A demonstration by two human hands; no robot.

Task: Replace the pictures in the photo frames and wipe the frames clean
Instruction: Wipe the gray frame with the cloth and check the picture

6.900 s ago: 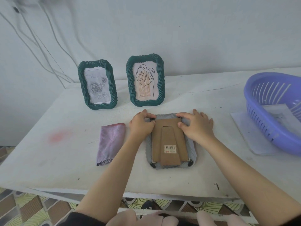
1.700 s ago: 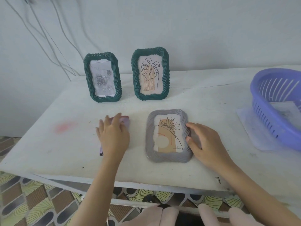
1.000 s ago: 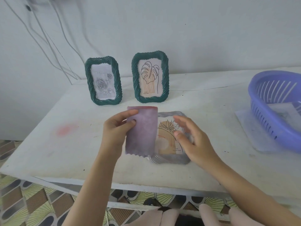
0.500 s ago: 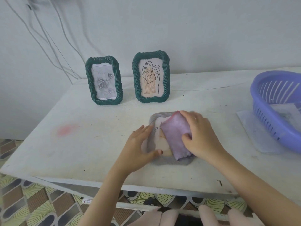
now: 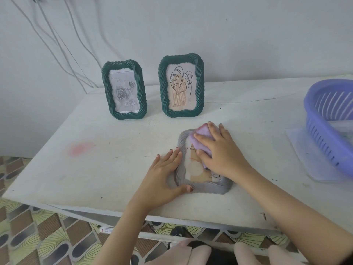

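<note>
A grey ribbed photo frame [image 5: 207,186] lies face up near the front edge of the white table [image 5: 107,161], holding a beige plant picture. My right hand [image 5: 221,152] presses a folded purple cloth [image 5: 201,135] onto the frame's upper half. My left hand [image 5: 164,173] lies flat against the frame's left side, thumb on its lower left corner. Two green twisted frames stand at the back: one with a grey rose picture [image 5: 124,89], one with a leaf drawing [image 5: 181,86].
A purple plastic basket [image 5: 332,121] with papers inside sits at the right on a clear plastic sheet [image 5: 305,157]. Cables hang down the wall [image 5: 248,35] at the back left. A pink stain [image 5: 82,149] marks the table's left part.
The cloth went from my left hand to my right, which now wipes it toward the frame's top. My left hand came down to steady the frame's left edge.
</note>
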